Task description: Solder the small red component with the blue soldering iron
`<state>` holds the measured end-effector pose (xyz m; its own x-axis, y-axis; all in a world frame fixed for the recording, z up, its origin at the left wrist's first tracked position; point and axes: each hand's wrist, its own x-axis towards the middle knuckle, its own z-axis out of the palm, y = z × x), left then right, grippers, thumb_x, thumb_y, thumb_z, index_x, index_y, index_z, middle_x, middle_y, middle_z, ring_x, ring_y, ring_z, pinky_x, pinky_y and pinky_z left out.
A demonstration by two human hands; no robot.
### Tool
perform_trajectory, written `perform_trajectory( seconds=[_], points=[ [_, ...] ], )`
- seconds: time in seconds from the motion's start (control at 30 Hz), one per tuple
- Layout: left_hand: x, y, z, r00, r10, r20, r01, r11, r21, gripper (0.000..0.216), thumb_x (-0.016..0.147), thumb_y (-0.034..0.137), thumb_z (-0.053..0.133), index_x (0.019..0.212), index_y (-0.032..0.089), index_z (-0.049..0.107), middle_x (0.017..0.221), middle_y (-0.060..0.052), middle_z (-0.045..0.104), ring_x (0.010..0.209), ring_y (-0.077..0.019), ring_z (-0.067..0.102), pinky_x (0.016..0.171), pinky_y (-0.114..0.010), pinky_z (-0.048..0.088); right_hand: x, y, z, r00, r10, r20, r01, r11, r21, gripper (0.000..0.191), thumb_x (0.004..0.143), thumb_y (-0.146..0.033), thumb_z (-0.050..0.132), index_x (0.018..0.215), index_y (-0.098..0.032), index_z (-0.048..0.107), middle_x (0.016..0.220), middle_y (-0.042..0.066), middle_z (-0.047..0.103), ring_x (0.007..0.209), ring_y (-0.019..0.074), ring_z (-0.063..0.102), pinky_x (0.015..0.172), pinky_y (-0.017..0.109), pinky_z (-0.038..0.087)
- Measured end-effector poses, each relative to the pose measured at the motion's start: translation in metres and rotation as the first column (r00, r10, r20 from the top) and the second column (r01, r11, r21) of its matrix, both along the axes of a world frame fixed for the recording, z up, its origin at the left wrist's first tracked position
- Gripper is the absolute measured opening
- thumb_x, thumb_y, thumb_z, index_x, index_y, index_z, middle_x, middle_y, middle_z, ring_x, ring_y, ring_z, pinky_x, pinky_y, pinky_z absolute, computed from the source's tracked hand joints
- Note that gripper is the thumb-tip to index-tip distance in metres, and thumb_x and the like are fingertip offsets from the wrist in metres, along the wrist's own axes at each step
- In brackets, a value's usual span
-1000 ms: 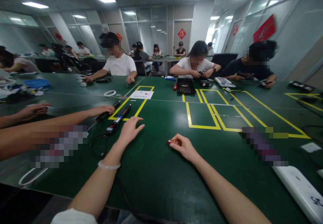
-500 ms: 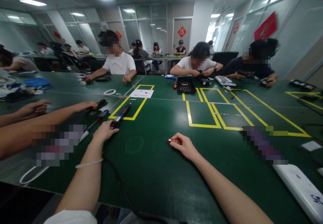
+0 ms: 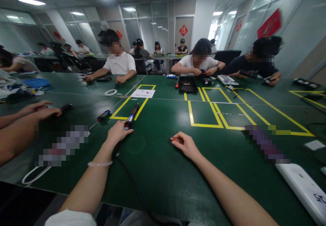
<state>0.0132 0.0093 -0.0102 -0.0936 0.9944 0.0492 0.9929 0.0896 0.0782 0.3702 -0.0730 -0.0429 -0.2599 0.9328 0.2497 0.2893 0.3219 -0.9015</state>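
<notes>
"Where's the screwdriver?"

"Ahead of the left hand, which grasps its rear end, beside the near right corner of the yellow tape."

"Its long axis?"

"Tip toward the far edge of the table, slanting slightly right. A black cord drops over the near edge."

"And the right hand?"

"Well apart, pinching a small red piece. From there, the screwdriver lies leftward and nearer the far edge; the left hand is closer."
</notes>
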Motion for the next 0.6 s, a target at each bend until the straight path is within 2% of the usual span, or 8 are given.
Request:
perform_trajectory(
  seconds=[0.17,0.37,0.47,0.6],
  points=[
    [0.047,-0.013,-0.004,0.976,-0.203,0.079,0.200,0.979,0.042,0.065,0.075,0.053,0.061,0.128,0.017,0.052,0.122,-0.014,0.055,0.105,-0.0289,0.058,0.085,-0.035,0.046,0.001,0.002,-0.006,0.999,-0.006,0.045,0.004,0.999,0.053,0.012,0.080,-0.027,0.064,0.084,-0.017,0.059,0.069,-0.002,0.055,0.059,0.0106,0.047,0.057,0.022,0.038],
    [0.111,-0.041,-0.002,0.872,-0.451,0.191,0.438,0.893,0.107,0.055,0.074,0.043,0.066,0.122,0.020,0.054,0.121,-0.012,0.055,0.108,-0.0274,0.056,0.090,-0.036,0.045,0.002,0.001,-0.005,0.995,-0.007,0.095,-0.002,0.996,0.087,0.010,0.081,-0.025,0.064,0.083,-0.017,0.058,0.070,-0.002,0.055,0.060,0.0110,0.049,0.058,0.022,0.038],
    [0.133,-0.053,-0.003,0.804,-0.544,0.239,0.530,0.839,0.127,0.057,0.074,0.039,0.067,0.126,0.022,0.051,0.122,-0.012,0.054,0.110,-0.0270,0.054,0.092,-0.036,0.044,0.001,0.001,-0.005,0.992,-0.018,0.125,0.006,0.995,0.098,0.010,0.081,-0.023,0.065,0.080,-0.017,0.056,0.070,-0.002,0.054,0.060,0.0111,0.049,0.058,0.022,0.038],
    [0.151,-0.064,-0.006,0.744,-0.609,0.277,0.601,0.790,0.123,0.062,0.073,0.036,0.068,0.130,0.023,0.047,0.126,-0.011,0.052,0.112,-0.0275,0.052,0.093,-0.037,0.044,0.002,0.002,-0.010,0.986,-0.045,0.159,0.030,0.995,0.098,0.012,0.080,-0.023,0.065,0.079,-0.018,0.054,0.069,-0.003,0.054,0.059,0.0113,0.049,0.057,0.022,0.038]
  ],
)
